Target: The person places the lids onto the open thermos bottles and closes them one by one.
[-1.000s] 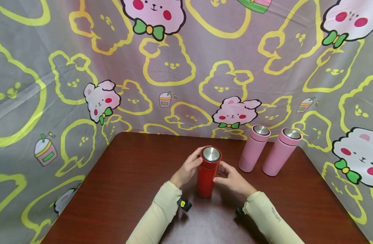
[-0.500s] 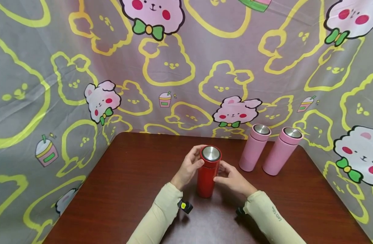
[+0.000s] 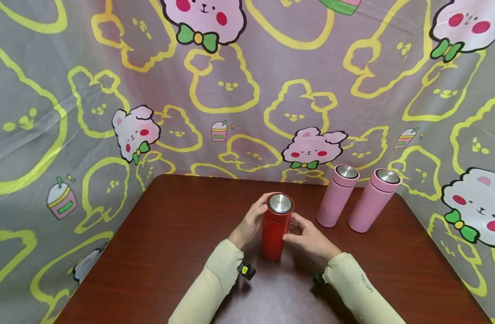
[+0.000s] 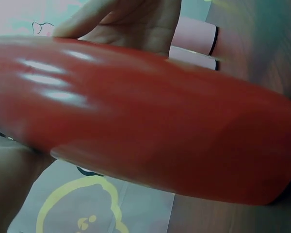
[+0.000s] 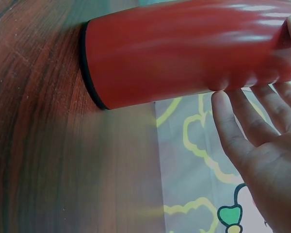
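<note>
A red thermos bottle (image 3: 273,240) with a round silver-topped lid (image 3: 280,203) stands upright near the middle of the table. My left hand (image 3: 248,225) holds it at the lid from the left, its far fingers partly hidden behind the lid. On the other side, my right hand (image 3: 312,239) grips the body, thumb in front and fingers round the back. In the right wrist view several fingertips (image 5: 220,97) touch the glossy red side, and the bottle's dark base edge (image 5: 89,68) is close to the wood. The red body (image 4: 174,121) fills most of the left wrist view.
Two pink thermos bottles (image 3: 337,198) (image 3: 372,202) with silver tops stand side by side at the back right of the brown wooden table (image 3: 170,243). A cartoon-printed cloth (image 3: 247,90) hangs behind the table and along both sides.
My left hand has shifted slightly at the lid, its thumb sitting a little higher than half a second ago. The red thermos bottle and my right hand stay almost in place.
</note>
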Demonstrator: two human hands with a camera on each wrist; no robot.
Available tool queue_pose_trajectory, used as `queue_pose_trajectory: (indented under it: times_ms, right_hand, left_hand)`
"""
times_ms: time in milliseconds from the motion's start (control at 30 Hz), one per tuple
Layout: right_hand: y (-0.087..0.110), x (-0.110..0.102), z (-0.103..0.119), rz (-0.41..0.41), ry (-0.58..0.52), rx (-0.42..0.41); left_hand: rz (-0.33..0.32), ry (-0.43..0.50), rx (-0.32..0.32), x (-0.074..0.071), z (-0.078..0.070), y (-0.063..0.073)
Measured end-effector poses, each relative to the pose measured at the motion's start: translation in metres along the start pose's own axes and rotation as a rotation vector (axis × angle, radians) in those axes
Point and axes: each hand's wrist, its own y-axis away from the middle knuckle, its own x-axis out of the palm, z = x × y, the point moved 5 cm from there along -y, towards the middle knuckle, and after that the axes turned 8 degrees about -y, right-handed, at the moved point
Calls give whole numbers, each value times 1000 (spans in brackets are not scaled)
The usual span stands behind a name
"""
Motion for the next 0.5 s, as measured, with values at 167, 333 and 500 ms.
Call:
queue_pose_trajectory:
  times_ms: [167,333,500]
  right_hand:
    - [1,3,6,11,10,10]
    - [2,5,14,11,17,12]
    - [2,1,3,-7,19,19]
  left_hand:
    - [-7,23,-30,1,-2,1]
    - [-27,67,-9,1,-1,1]
    - [-70,116,22,0,-2,0]
